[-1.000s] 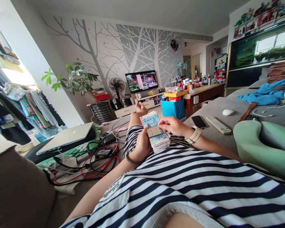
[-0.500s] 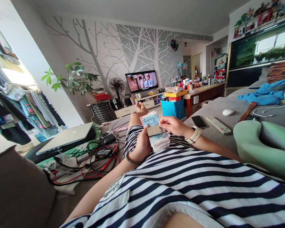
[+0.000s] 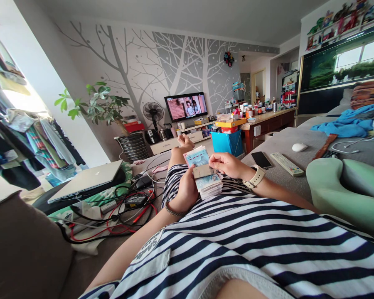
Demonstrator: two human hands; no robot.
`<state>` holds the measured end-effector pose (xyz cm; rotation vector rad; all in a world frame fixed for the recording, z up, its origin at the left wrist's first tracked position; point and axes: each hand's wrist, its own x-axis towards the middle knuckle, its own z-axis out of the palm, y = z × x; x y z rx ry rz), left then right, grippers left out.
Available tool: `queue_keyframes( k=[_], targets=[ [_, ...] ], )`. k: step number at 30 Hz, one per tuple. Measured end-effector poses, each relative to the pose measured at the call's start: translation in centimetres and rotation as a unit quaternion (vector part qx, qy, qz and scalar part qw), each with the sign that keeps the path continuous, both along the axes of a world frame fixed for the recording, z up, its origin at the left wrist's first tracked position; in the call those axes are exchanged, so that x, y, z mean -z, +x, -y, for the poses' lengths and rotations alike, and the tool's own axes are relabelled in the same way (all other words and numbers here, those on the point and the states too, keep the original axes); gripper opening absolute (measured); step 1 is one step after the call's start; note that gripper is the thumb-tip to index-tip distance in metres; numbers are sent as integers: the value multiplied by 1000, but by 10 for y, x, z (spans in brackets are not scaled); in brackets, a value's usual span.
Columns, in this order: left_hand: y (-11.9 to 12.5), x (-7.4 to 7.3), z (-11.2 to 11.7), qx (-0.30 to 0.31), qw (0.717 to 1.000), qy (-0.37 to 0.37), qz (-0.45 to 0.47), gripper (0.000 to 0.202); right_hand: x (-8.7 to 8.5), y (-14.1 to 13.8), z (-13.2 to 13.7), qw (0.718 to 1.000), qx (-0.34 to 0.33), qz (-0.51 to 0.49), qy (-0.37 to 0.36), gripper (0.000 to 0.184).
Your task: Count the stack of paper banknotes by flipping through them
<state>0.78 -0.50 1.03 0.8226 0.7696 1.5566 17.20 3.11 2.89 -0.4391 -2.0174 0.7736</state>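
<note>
Strong daylight from window point(image 3: 18, 99) at left, burnt to white; hanging clothes point(image 3: 51, 135) dark against it. Ceiling point(image 3: 174, 10) dim grey. TV point(image 3: 186, 106) glowing. Pane-shaped glare on glossy panel point(image 3: 345, 62), upper right. Sofa point(image 3: 277, 145) in soft, even light, faint shadow under mouse point(image 3: 299, 147) toward its far edge. Lens stretch heavy toward sides: pillow point(image 3: 321, 187) drawn wide, cushion point(image 3: 25, 245) at left smeared. Banknotes point(image 3: 209, 182) fairly crisp, fine print too small to read.
</note>
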Motion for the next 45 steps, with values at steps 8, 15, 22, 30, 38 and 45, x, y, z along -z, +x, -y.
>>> queue_keyframes(
  k=[8, 15, 22, 30, 38, 45],
  targets=[
    [-1, 0, -1, 50, 998, 29, 0, 27, 2, 2, -4, 1000, -17, 14, 7, 28],
    [-1, -2, 1, 75, 997, 21, 18, 32, 3, 4, -7, 999, -36, 29, 3, 42],
    [-1, -4, 2, 83, 996, 16, 23, 40, 3, 2, -5, 999, -35, 22, -11, 44],
    [0, -5, 0, 56, 998, 7, 25, 35, 5, 1, -9, 996, -89, 2, -21, 48],
    [-1, -4, -1, 56, 998, 12, 28, 31, 6, -2, -5, 1000, 11, 26, 14, 29],
    [-2, -1, -3, 55, 998, 19, 15, 27, 8, -2, -9, 995, 88, 34, 28, 33]
  ],
)
